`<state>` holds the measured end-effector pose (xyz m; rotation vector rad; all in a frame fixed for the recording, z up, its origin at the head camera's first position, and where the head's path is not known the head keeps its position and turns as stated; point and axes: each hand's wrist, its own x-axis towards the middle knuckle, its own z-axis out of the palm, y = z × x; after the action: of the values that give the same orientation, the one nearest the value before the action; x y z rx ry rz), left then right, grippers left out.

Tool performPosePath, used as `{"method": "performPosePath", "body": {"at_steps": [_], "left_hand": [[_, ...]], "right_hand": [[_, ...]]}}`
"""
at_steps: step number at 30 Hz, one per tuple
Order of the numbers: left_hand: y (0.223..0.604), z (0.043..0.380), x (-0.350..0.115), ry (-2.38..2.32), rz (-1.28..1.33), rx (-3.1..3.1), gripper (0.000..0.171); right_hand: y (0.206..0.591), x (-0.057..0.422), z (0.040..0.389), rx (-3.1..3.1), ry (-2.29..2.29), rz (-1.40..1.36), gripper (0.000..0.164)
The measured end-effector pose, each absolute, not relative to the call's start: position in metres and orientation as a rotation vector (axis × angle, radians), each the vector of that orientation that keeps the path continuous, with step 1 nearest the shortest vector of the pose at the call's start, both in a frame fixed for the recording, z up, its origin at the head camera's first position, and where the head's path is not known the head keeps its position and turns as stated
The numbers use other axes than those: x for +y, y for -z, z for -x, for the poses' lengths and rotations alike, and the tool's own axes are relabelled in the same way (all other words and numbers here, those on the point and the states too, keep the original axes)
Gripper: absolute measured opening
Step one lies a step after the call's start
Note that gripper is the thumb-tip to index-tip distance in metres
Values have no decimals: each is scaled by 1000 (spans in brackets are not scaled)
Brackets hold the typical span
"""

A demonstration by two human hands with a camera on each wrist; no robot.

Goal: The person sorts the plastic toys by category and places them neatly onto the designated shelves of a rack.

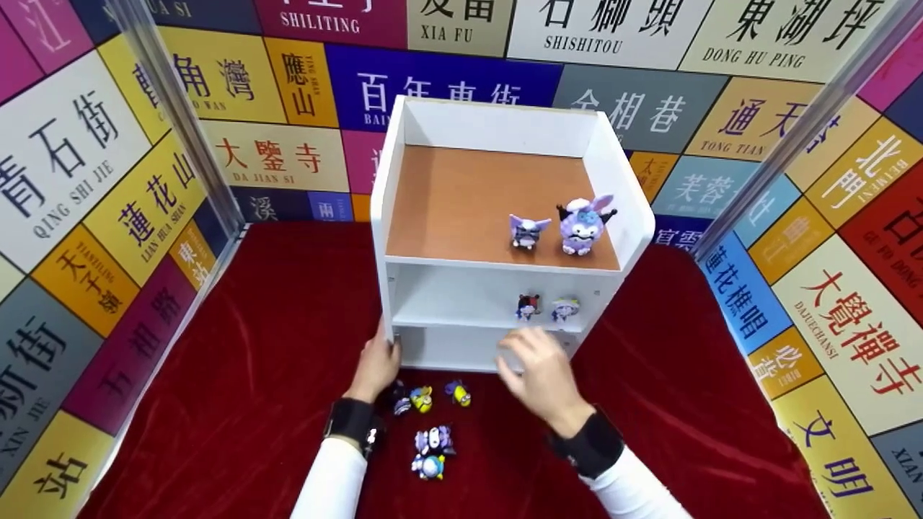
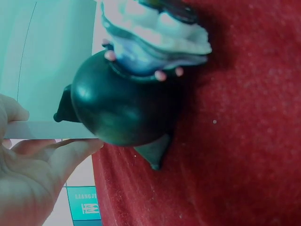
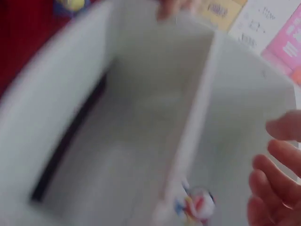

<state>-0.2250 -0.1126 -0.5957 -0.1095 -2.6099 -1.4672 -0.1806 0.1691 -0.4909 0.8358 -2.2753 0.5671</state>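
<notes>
Our left hand (image 1: 376,365) grips the shelf unit (image 1: 461,198) by its left edge; right hand (image 1: 542,371) looks loose, empty, so let's not bump those middle-shelf figurines (image 1: 528,308).

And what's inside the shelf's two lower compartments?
Two small figurines are in the middle compartment. The bottom compartment shows white panels, but in the head view the right hand hides part.
</notes>
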Motion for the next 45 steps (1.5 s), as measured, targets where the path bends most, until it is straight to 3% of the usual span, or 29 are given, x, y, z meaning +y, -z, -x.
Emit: {"method": "performPosePath", "body": {"at_steps": [4, 13, 18, 27, 32, 41, 45], "left_hand": [[595, 225, -112, 1457, 119, -2606, 59], [595, 224, -113, 1473, 115, -2609, 58], [595, 225, -114, 1486, 107, -2607, 59], [594, 225, -113, 1459, 113, -2627, 62], [593, 225, -114, 1471, 121, -2629, 60], [595, 225, -113, 1482, 117, -2616, 60], [596, 225, -113, 1467, 131, -2603, 59]], "right_hand": [[511, 171, 174, -2610, -532, -827, 14], [542, 206, 173, -3272, -363, -572, 33], [549, 219, 175, -3356, -369, -403, 41], [555, 229, 178, -3369, -288, -250, 42], [557, 235, 181, -3397, -272, -199, 53], [561, 242, 182, -3319, -311, -319, 20], [554, 243, 184, -3410, -504, -365, 24]]}}
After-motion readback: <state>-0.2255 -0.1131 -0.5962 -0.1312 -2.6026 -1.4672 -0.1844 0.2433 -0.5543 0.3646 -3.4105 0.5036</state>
